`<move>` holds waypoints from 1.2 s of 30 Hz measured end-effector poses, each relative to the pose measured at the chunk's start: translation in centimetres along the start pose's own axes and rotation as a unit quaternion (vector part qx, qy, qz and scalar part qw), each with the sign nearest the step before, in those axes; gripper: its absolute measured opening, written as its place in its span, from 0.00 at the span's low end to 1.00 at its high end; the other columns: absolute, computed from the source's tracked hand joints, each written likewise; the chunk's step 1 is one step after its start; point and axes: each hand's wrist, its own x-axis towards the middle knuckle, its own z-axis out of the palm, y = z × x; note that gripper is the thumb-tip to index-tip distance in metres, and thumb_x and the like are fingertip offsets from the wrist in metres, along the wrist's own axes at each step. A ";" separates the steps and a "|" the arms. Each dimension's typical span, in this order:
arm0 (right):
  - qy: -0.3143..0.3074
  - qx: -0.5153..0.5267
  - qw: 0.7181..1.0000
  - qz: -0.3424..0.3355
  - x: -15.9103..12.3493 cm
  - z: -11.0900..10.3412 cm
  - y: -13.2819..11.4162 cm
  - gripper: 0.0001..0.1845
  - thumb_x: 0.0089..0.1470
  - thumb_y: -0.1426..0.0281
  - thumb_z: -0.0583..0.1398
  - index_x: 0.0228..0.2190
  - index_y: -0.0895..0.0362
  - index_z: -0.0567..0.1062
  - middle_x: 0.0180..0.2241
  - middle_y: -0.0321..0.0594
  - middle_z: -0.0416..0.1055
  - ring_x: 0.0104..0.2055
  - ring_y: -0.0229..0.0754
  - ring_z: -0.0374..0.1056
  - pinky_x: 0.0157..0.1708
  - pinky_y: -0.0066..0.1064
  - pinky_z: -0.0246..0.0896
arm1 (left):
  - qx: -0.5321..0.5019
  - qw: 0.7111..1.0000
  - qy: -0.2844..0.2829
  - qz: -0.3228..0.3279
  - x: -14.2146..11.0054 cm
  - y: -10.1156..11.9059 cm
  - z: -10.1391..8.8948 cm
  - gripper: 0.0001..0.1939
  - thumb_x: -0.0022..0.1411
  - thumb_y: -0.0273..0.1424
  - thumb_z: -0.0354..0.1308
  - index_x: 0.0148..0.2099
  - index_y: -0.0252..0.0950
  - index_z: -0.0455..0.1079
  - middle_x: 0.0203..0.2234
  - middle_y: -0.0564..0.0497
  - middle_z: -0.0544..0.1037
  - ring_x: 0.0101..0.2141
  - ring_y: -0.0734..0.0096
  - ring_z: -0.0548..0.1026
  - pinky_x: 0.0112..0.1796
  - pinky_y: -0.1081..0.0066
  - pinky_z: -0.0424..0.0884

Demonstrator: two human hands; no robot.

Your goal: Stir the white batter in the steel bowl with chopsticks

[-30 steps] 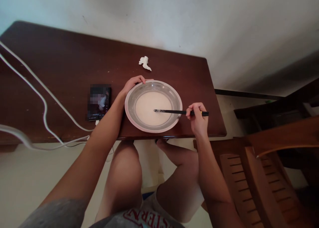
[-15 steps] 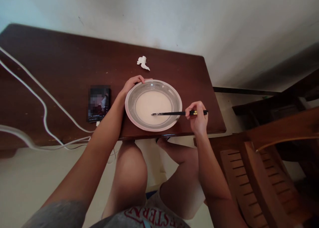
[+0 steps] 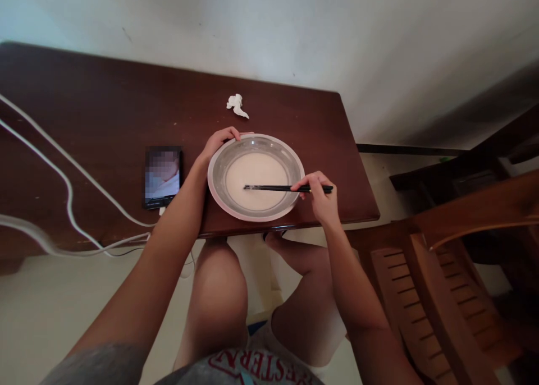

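Note:
A wide metal basin (image 3: 214,194) with a pale rim stands near the front edge of the table, holding a milky white liquid (image 3: 261,172). My left hand (image 3: 219,140) grips the basin's far left rim, its fingers partly hidden behind the edge. In my right hand (image 3: 320,197), closed at the basin's right side, are black chopsticks (image 3: 273,188). They lie almost level across the basin, with whitish residue near their tips over the liquid; whether the tips dip below the surface is hard to tell.
Left of the basin, a phone (image 3: 163,177) with a lit screen lies plugged into a white cable (image 3: 96,186). A crumpled tissue (image 3: 238,105) is on the dark wooden table (image 3: 295,113) behind the basin. At the right stands a wooden chair (image 3: 404,284).
My right hand has moved left toward the basin's rim, carrying the chopsticks further across the liquid. The left hand keeps its hold on the rim. The phone's picture has changed.

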 end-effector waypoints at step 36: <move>-0.013 -0.041 0.999 -0.003 -0.4 0.1 -0.4 0.19 0.56 0.58 0.59 0.21 0.56 0.74 0.27 0.38 0.79 0.22 0.31 0.66 0.23 0.26 0.58 | -0.001 1.000 -0.011 0.006 0.0 -0.2 -0.1 0.06 0.50 0.25 0.53 0.23 0.39 0.67 0.38 0.49 0.83 0.53 0.59 0.72 0.59 0.61 0.60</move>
